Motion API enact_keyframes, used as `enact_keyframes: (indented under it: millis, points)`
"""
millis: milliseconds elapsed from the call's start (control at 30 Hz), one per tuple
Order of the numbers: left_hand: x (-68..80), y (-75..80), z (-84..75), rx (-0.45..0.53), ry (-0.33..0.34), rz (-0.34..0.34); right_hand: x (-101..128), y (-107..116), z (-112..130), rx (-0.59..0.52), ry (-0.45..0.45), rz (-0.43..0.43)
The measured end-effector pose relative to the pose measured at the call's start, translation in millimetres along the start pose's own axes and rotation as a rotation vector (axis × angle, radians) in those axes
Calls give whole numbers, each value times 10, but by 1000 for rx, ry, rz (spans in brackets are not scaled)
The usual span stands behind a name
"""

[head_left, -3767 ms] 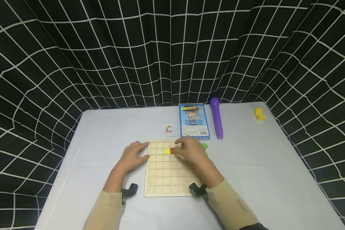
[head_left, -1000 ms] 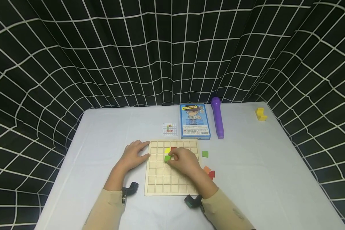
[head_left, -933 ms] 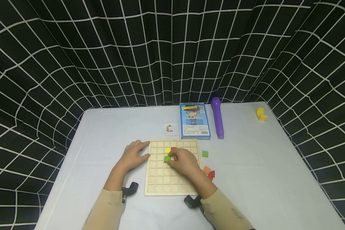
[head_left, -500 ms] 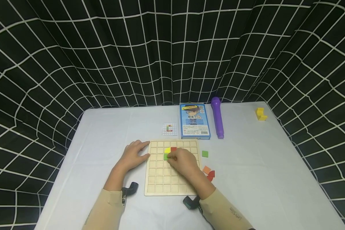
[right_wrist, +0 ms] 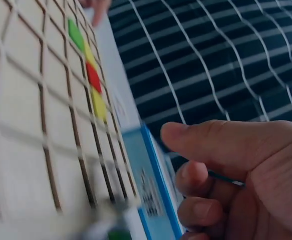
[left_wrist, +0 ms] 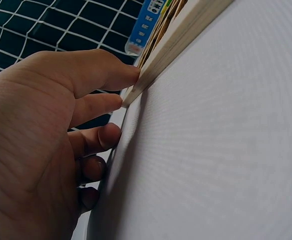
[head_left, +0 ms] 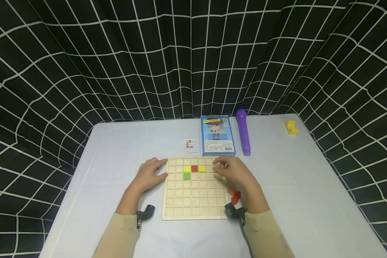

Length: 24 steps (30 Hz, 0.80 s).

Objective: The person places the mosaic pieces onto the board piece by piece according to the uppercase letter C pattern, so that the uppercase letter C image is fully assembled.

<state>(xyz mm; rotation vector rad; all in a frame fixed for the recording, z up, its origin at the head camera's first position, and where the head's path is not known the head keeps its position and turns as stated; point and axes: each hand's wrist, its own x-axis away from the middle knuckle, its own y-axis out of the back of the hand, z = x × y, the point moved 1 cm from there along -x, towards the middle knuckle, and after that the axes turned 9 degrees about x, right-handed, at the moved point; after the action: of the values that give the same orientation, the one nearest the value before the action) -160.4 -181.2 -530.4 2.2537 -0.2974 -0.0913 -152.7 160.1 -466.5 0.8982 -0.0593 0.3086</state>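
My left hand [head_left: 149,176] rests at the left edge of a wooden grid board [head_left: 195,200], its thumb and index fingertip against the rim. The left wrist view shows its other fingers [left_wrist: 108,136] bent loosely below. On the board lie a yellow tile [head_left: 187,168], a red tile [head_left: 194,168] and a second yellow tile [head_left: 201,168] in one row. Directly below the first yellow one sits a green tile [head_left: 187,176]. Over the board's right edge hovers my right hand [head_left: 237,173], fingers loosely bent, holding nothing. Another green tile [right_wrist: 119,234] shows at the bottom of the right wrist view.
Orange [head_left: 231,191] and red tiles [head_left: 236,198] lie right of the board, partly under my right wrist. Behind the board are a pattern card [head_left: 189,145], a blue box [head_left: 217,136] and a purple microphone [head_left: 243,132]. A yellow block [head_left: 291,127] stands far right.
My right hand has set the green tile into the cell below the first yellow one, let go and moved right off the tiles. The left hand has stayed at the board's edge.
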Motion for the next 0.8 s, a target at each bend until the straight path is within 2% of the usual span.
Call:
enact_keyframes:
  millis: [167, 333, 433, 667, 800]
  points:
    - [-2, -5, 10, 1, -4, -3, -12, 106, -237, -8, -37, 49]
    - [-3, -14, 19, -3, -3, -4, -10, 133, -407, -18, -130, 98]
    - [-2, -14, 19, 0, -3, -5, -11, 124, -480, 0, -175, 97]
    - [-7, -12, 24, -2, -7, -10, -20, 127, -505, 19, -186, 81]
    - [-5, -13, 23, 2, -11, -9, -11, 165, -420, -43, -163, 40]
